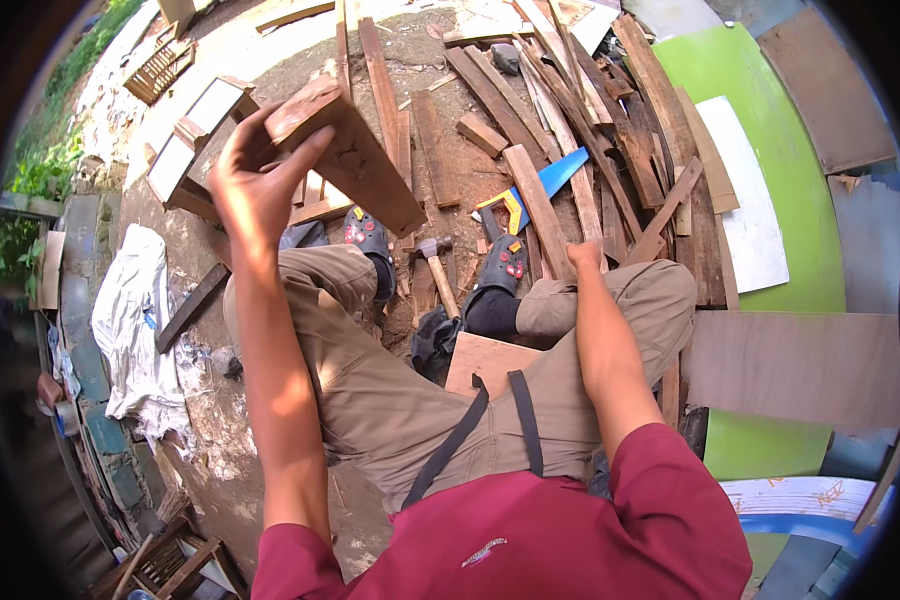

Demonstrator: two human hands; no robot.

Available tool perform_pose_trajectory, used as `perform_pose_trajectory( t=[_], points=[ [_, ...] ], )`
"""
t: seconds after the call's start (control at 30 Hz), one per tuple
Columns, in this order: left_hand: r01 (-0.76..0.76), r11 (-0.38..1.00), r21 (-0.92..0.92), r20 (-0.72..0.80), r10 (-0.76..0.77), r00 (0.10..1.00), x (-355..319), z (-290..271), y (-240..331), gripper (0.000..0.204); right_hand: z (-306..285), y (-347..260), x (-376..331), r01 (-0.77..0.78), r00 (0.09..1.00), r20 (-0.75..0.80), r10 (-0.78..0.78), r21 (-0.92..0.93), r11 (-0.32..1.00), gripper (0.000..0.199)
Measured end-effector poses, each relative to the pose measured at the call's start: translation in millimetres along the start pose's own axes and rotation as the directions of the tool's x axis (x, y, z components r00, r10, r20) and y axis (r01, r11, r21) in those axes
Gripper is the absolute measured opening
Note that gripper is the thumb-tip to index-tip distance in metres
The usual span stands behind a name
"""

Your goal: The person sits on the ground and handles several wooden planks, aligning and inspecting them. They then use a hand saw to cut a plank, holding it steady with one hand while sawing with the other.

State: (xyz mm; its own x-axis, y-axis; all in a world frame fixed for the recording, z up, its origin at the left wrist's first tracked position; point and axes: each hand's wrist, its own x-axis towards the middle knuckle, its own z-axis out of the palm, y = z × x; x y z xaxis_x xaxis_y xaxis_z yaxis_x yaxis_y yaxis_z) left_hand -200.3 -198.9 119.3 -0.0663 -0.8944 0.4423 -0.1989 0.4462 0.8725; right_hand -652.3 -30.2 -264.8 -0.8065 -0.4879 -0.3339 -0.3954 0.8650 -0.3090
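My left hand is raised over my left knee, fingers and thumb clamped round a thick wooden block that tilts down to the right. By my right knee, my right hand is closed round the lower end of a narrow wooden board, which slants away to the far left. A handsaw with a blue blade and yellow handle lies partly behind that board. Between my feet lies a hammer, its metal head toward the far side.
Loose planks and a pile of long boards cover the far ground. A green panel with a white sheet lies at right. At left are a white cloth and a small wooden frame. Dark clogs are on my feet.
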Motion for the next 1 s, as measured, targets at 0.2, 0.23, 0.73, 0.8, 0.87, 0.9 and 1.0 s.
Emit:
perform_pose_trajectory(
  t=[0.2, 0.23, 0.73, 0.8, 0.87, 0.9, 1.0],
  points=[
    [-0.106, 0.954, -0.279, -0.367, -0.004, 0.930, -38, -28, -8, 0.040, 25, -38, -16, 0.171, 0.976, 0.155, -0.155, -0.095, 0.981, 0.102],
    [-0.094, 0.959, -0.267, -0.375, -0.014, 0.927, -42, -25, -20, 0.038, 30, -39, -19, 0.162, 0.976, 0.168, -0.136, -0.151, 0.975, 0.106],
    [0.026, 0.880, -0.474, -0.263, -0.169, 0.950, 22, 21, -8, 0.045, 23, -46, 6, 0.376, 0.885, 0.156, -0.439, 0.317, 0.871, 0.062],
    [0.030, 0.808, -0.588, -0.248, -0.215, 0.945, 29, 10, 15, 0.060, -2, -85, -12, 0.323, 0.879, 0.146, -0.454, 0.517, 0.792, 0.059],
    [-0.059, 0.768, -0.638, -0.301, -0.178, 0.937, 42, 19, 17, 0.058, -37, -102, -15, 0.347, 0.819, 0.143, -0.555, 0.648, 0.679, 0.054],
    [-0.015, 0.751, -0.660, -0.266, -0.215, 0.940, 45, 29, 20, 0.057, -49, -103, -11, 0.309, 0.796, 0.176, -0.580, 0.705, 0.638, 0.054],
    [0.139, 0.660, -0.739, -0.105, -0.317, 0.943, 50, 31, 1, 0.045, -105, -127, -48, 0.291, 0.749, 0.069, -0.658, 0.859, 0.422, 0.059]
  ],
)
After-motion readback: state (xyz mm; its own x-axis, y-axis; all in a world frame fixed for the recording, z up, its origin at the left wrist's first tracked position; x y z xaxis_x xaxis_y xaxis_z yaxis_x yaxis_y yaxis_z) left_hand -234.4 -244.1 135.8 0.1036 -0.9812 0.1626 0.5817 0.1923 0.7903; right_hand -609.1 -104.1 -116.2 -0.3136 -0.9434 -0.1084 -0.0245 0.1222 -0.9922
